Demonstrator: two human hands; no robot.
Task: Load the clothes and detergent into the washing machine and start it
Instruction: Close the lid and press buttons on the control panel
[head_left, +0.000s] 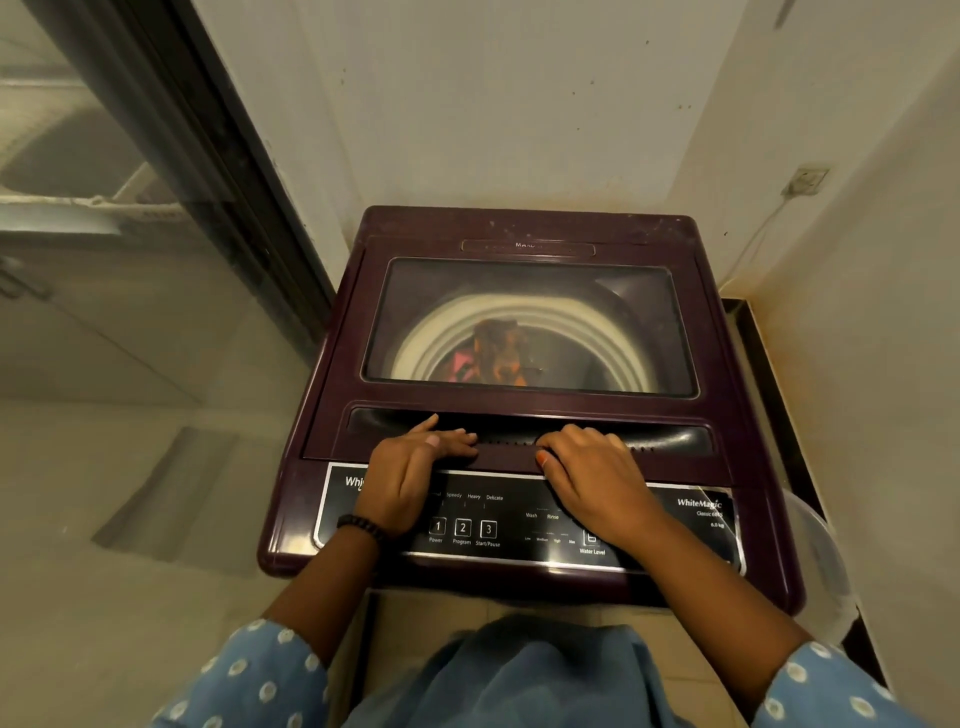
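A dark maroon top-load washing machine (332, 395) stands in front of me with its lid (524, 244) down. Through the lid's window I see the pale drum and orange and pink clothes (498, 353) inside. My left hand (410, 467) and my right hand (592, 467) both rest flat on the lid's front handle recess (670, 436), fingers lying over its edge. Below them is the black control panel (467, 527) with buttons marked Power, Program and Start/Pause. No detergent is in view.
A glass sliding door (130, 260) stands to the left. White walls close in behind and on the right, with a wall socket (805, 179) and cable. A translucent tub's rim (821, 551) shows at the machine's right. Tiled floor lies to the left.
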